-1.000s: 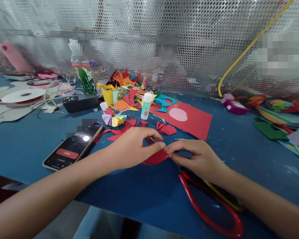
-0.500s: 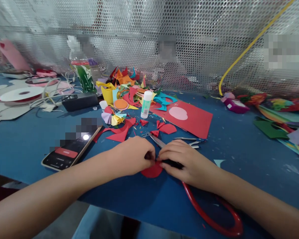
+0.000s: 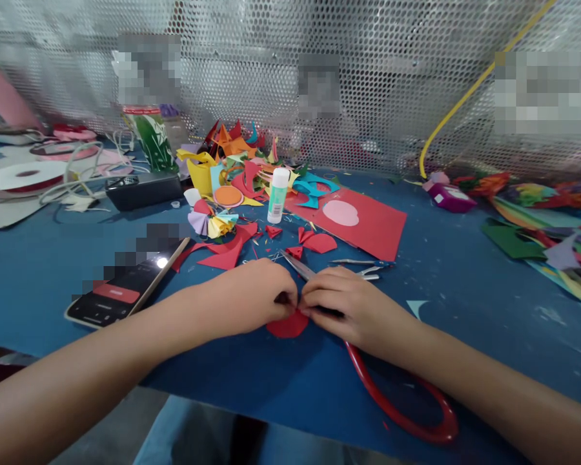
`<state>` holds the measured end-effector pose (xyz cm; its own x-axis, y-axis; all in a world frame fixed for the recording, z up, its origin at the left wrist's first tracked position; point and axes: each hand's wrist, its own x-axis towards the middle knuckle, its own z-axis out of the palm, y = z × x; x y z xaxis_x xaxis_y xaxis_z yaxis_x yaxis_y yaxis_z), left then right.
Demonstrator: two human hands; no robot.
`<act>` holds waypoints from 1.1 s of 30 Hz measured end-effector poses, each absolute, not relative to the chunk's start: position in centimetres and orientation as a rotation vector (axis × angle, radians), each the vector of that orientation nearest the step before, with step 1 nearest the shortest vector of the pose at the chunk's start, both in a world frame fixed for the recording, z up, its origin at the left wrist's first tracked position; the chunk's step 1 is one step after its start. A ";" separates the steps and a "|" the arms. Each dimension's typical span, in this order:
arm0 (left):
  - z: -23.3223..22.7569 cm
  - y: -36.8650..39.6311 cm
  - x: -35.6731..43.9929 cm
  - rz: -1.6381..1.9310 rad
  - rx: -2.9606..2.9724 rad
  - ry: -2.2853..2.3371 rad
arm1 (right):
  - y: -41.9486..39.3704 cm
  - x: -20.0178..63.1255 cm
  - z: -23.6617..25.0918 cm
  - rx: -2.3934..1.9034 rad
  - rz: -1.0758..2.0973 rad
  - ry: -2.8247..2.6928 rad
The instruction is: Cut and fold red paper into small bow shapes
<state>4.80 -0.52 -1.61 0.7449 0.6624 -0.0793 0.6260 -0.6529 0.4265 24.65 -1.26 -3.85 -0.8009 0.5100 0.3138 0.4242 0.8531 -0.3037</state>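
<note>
A red paper circle lies on the table near its front edge, its upper part covered by fingers. My left hand is closed, thumb and forefinger pinching at the circle's top edge. From the other side my right hand meets it, fingertips pressed together on the same edge. Beneath the right hand and forearm lie large red-handled scissors, blades pointing away past the knuckles. Red paper scraps are scattered just beyond both hands. What exactly the fingertips grip between them is too small to make out.
Beyond the hands stands a glue stick beside a heap of coloured paper scraps. A red sheet bears a pink circle. To the left are a phone, a black box and a bottle. Perforated metal backs the table.
The view has shifted slightly, so everything sits a little further left and up. Both hands stay together at the red circle's top edge, with only slight finger movement.
</note>
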 end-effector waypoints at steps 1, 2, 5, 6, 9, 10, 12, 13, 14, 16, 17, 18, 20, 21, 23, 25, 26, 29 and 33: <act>-1.6 -0.5 4.7 0.116 2.533 0.958 | -1.3 24.7 -3.9 -0.687 0.275 -2.651; -1.6 -0.4 4.6 0.112 2.544 0.939 | -1.3 24.8 -3.9 -0.679 0.244 -2.663; -1.2 -0.4 4.3 0.072 2.562 0.906 | -1.5 24.9 -3.8 -0.664 0.184 -2.700; -1.0 -0.4 4.3 0.055 2.566 0.900 | -1.5 24.9 -3.8 -0.658 0.172 -2.712; -0.5 -0.6 4.2 0.016 2.581 0.905 | -1.6 25.0 -3.7 -0.655 0.144 -2.730; -0.5 -0.7 4.2 0.015 2.586 0.913 | -1.6 25.0 -3.7 -0.654 0.136 -2.736; -0.5 -0.9 4.3 0.032 2.587 0.930 | -1.6 25.1 -3.7 -0.658 0.126 -2.746; -0.5 -1.0 4.3 0.048 2.588 0.931 | -1.5 25.1 -3.8 -0.656 0.121 -2.745; -0.5 -1.1 4.4 0.062 2.590 0.924 | -1.5 25.1 -3.8 -0.653 0.117 -2.743; -0.5 -1.3 4.4 0.062 2.605 0.898 | -1.5 25.2 -3.7 -0.653 0.105 -2.738; -0.4 -1.4 4.5 0.047 2.615 0.889 | -1.5 25.2 -3.7 -0.655 0.099 -2.743; -0.3 -1.5 4.5 0.026 2.626 0.889 | -1.6 25.2 -3.5 -0.658 0.093 -2.754; -0.1 -1.6 4.4 -0.019 2.641 0.906 | -1.8 25.1 -3.2 -0.679 0.087 -2.791; 0.0 -1.7 4.4 -0.039 2.645 0.918 | -1.9 25.1 -3.0 -0.688 0.088 -2.807; 0.2 -1.7 4.3 -0.063 2.644 0.938 | -2.0 25.1 -2.6 -0.709 0.105 -2.821; 0.3 -1.7 4.2 -0.070 2.628 0.958 | -2.1 25.2 -2.4 -0.735 0.142 -2.798; 0.3 -1.7 4.1 -0.067 2.619 0.964 | -2.0 25.2 -2.4 -0.743 0.167 -2.776; 0.2 -1.8 4.1 -0.037 2.597 0.974 | -1.8 25.2 -2.6 -0.791 0.236 -2.700; -0.4 -1.7 4.5 0.040 2.574 1.047 | -1.4 25.0 -3.0 -0.895 0.310 -2.585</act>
